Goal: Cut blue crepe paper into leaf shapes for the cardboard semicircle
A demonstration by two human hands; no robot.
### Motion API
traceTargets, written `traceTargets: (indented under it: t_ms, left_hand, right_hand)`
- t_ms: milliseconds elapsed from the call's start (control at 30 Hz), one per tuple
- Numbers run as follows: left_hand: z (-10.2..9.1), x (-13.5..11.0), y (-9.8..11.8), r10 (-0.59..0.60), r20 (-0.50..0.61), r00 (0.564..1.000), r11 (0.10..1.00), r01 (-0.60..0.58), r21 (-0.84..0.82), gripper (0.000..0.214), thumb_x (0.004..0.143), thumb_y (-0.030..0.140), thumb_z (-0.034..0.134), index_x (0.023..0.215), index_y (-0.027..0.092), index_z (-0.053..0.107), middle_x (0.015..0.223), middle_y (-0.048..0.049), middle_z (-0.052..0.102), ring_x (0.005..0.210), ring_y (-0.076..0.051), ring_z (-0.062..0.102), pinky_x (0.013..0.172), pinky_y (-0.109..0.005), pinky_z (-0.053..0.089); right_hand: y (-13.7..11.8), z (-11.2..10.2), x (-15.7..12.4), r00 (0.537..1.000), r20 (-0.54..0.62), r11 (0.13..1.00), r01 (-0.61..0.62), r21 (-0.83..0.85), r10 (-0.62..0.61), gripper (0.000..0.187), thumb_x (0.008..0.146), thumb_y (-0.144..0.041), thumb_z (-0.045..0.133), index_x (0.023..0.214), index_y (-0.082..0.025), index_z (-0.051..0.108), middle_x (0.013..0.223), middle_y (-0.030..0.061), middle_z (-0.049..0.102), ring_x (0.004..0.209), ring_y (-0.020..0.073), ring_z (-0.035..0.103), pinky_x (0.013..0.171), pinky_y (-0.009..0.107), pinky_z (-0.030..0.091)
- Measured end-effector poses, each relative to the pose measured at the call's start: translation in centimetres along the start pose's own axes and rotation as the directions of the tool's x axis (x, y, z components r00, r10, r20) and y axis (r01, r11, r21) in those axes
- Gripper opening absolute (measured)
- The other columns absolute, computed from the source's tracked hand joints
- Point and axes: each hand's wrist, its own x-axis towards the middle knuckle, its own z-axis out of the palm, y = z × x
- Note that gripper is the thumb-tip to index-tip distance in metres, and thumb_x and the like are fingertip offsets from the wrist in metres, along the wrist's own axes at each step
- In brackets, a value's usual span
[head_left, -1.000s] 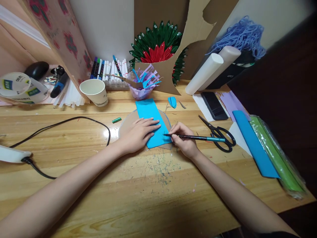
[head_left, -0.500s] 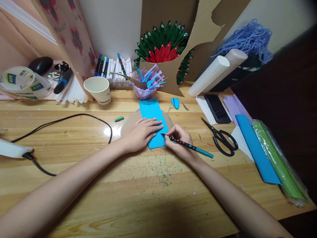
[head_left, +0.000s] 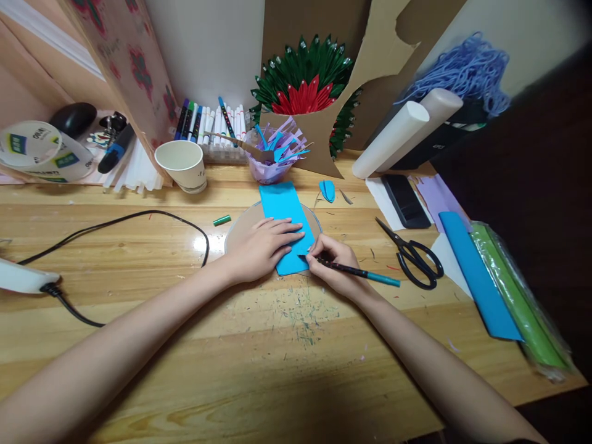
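Centre of the frame: the left hand (head_left: 261, 246) lies flat, fingers spread, on the blue paper strip (head_left: 282, 213), pinning it to the round card disc (head_left: 238, 228) on the table (head_left: 296, 364), seemingly so it cannot slide. Just right of it, the right hand (head_left: 335, 268) pinches a pen (head_left: 365, 273), tip at the strip's lower right edge, barrel slanting right. Scissors (head_left: 414, 256) lie right of centre, apart.
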Motion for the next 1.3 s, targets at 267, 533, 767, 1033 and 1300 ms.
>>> traceTargets:
  t_ms: [267,533,767,1033,1300]
  left_hand:
    - [-0.01,0.03,-0.02,0.001,-0.001,1.0,1.0,-0.001,-0.007,0.037,0.093,0.026,0.04,0.129,0.024,0.047,0.14,-0.0013,0.043,0.131,-0.018,0.033,0.109,-0.043,0.024]
    - [0.11,0.04,-0.18,0.007,0.004,1.0,1.0,-0.007,-0.009,0.037,0.093,0.026,0.039,0.129,0.025,0.046,0.141,-0.0016,0.043,0.132,-0.018,0.033,0.108,-0.044,0.023]
    - [0.04,0.06,-0.09,0.005,0.01,1.0,1.0,-0.005,-0.003,0.037,0.093,0.026,0.04,0.129,0.025,0.046,0.14,-0.0012,0.043,0.132,-0.018,0.032,0.109,-0.043,0.022]
    - [-0.04,0.1,-0.1,0.007,0.013,1.0,1.0,-0.007,-0.014,0.037,0.093,0.025,0.04,0.129,0.025,0.046,0.141,-0.0017,0.043,0.132,-0.018,0.032,0.109,-0.044,0.022]
    - [0.02,0.08,-0.15,0.015,0.004,1.0,1.0,-0.015,-0.006,0.037,0.093,0.025,0.04,0.129,0.025,0.046,0.141,-0.0008,0.043,0.132,-0.018,0.033,0.108,-0.043,0.023]
  right_hand:
    - [-0.01,-0.26,-0.02,0.999,0.048,0.999,-0.011,0.033,0.01,0.021,0.082,-0.025,0.055,0.063,-0.019,0.046,0.061,-0.0022,0.05,0.059,0.0123,0.047,0.056,0.024,0.035]
    - [0.16,-0.22,-0.05,0.998,0.061,0.996,-0.031,0.088,0.026,0.029,0.086,-0.031,0.052,0.059,-0.02,0.046,0.056,-0.0017,0.055,0.057,0.0132,0.051,0.058,0.026,0.039]
    - [0.16,-0.34,-0.01,0.995,0.097,0.995,-0.029,0.095,0.02,0.032,0.085,-0.029,0.052,0.056,-0.02,0.044,0.054,-0.0018,0.053,0.057,0.0128,0.049,0.059,0.026,0.039]
    - [0.09,-0.56,0.11,0.992,0.124,0.994,-0.035,0.106,0.022,0.034,0.086,-0.028,0.05,0.053,-0.02,0.043,0.051,-0.0023,0.051,0.056,0.013,0.048,0.059,0.027,0.039]
    - [0.43,-0.47,0.0,1.0,-0.01,0.983,-0.003,0.186,0.005,0.034,0.087,-0.033,0.049,0.056,-0.021,0.042,0.05,-0.0028,0.049,0.058,0.0139,0.05,0.059,0.027,0.039]
